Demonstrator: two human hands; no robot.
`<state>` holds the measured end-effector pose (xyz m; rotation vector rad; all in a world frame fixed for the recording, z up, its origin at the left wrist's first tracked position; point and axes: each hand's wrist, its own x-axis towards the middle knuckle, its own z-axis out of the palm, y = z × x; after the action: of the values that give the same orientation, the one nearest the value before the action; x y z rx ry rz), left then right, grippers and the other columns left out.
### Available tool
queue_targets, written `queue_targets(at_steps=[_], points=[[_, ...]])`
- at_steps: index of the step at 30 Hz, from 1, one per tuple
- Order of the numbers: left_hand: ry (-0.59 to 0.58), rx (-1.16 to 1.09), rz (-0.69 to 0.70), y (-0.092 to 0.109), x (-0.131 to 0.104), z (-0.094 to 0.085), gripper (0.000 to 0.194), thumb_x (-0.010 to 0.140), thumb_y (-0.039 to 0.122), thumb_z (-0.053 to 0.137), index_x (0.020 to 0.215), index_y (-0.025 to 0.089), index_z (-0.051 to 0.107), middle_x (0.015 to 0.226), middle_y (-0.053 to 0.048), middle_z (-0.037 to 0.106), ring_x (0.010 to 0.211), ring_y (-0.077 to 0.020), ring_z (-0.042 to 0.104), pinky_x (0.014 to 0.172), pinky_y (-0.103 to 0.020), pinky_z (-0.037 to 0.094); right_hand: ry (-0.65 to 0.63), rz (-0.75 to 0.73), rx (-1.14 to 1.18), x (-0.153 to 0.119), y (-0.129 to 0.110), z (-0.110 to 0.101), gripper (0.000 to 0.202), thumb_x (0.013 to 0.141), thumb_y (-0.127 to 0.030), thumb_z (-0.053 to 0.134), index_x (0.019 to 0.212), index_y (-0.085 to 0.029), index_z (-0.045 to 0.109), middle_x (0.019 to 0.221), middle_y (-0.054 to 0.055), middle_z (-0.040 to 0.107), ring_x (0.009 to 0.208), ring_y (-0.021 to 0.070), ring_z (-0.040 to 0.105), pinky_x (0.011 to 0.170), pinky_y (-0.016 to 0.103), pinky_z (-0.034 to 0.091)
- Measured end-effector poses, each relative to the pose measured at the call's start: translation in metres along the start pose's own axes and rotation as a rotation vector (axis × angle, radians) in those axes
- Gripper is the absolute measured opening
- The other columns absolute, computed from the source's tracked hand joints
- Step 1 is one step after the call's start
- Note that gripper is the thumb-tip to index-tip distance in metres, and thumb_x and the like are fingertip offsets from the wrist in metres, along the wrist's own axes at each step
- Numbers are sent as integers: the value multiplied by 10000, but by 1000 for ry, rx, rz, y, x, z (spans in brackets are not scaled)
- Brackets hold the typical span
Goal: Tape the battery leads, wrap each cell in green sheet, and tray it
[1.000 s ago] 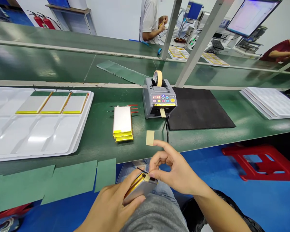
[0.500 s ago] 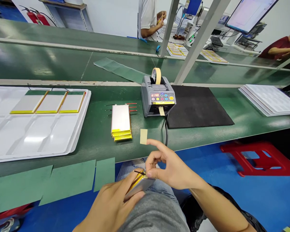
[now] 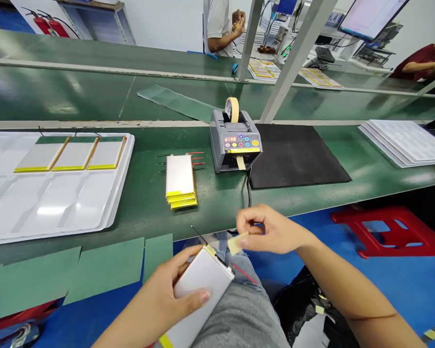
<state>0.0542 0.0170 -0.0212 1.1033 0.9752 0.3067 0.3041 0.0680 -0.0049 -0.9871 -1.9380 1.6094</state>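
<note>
My left hand (image 3: 170,285) is wrapped round a silver battery cell (image 3: 205,287), thumb on its flat face, above my lap. A black wire and a red wire come from the cell's top end, which has yellowish tape along it. Just right of that end, my right hand (image 3: 271,231) pinches a short piece of cream tape (image 3: 235,243) between thumb and curled fingers. On the bench lies a stack of similar cells (image 3: 180,176) with yellow lower edges. Behind it to the right, a grey tape dispenser (image 3: 235,140) has a strip of tape sticking out of its front.
White trays (image 3: 76,203) at the left hold three cells. Green sheets (image 3: 108,266) lie along the near edge. A black mat (image 3: 297,157) and stacked white trays (image 3: 406,142) are at the right. A red stool (image 3: 395,232) stands below. Two people are beyond the bench.
The cell has turned so its flat silver face shows, with the wires spread out. My right hand has moved right, and the tape from its fingertip is now pinched in its fingers.
</note>
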Motion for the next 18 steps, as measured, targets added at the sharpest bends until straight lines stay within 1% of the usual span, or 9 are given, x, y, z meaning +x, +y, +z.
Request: queue_targets(at_steps=[2, 3, 5, 9, 14, 18], points=[[-31, 4, -15, 5, -1, -4, 618, 759, 334, 701, 1305, 245, 425, 1171, -15, 656, 1000, -178, 621, 839, -233, 496, -182, -20, -99, 0, 1, -1, 261, 810, -345, 603, 682, -170, 457, 556, -92, 253, 505, 54, 197, 466, 206, 187], [-43, 23, -23, 7, -1, -5, 622, 758, 320, 704, 1310, 253, 426, 1167, -9, 659, 994, -178, 624, 838, -232, 497, -240, -36, -144, 0, 2, 1, 266, 802, -350, 604, 676, -173, 450, 556, -92, 249, 505, 54, 197, 470, 204, 190], [-66, 70, -40, 9, -1, -7, 633, 763, 303, 699, 1327, 271, 413, 1140, -1, 674, 969, -177, 635, 824, -236, 504, -300, -62, -212, 3, 4, 4, 279, 787, -357, 607, 661, -178, 434, 549, -94, 244, 498, 53, 206, 475, 201, 201], [-80, 140, -59, 11, 0, -8, 656, 770, 301, 687, 1352, 286, 384, 1121, -5, 685, 905, -178, 656, 782, -243, 527, -312, -69, -277, 7, 4, 8, 293, 770, -367, 618, 659, -186, 417, 538, -97, 255, 494, 54, 229, 479, 194, 211], [-62, 163, -28, 11, 0, -7, 636, 755, 293, 697, 1326, 259, 419, 1148, -20, 673, 997, -204, 638, 833, -246, 519, -288, -57, -346, 5, 2, 8, 288, 750, -373, 625, 670, -187, 420, 550, -96, 289, 506, 54, 257, 497, 193, 221], [-57, 198, -34, 11, 1, -7, 639, 767, 332, 677, 1332, 234, 395, 1140, -43, 674, 975, -213, 645, 847, -285, 523, -265, -39, -382, 5, 2, 9, 295, 738, -376, 635, 664, -189, 418, 545, -98, 298, 502, 53, 260, 499, 197, 221]])
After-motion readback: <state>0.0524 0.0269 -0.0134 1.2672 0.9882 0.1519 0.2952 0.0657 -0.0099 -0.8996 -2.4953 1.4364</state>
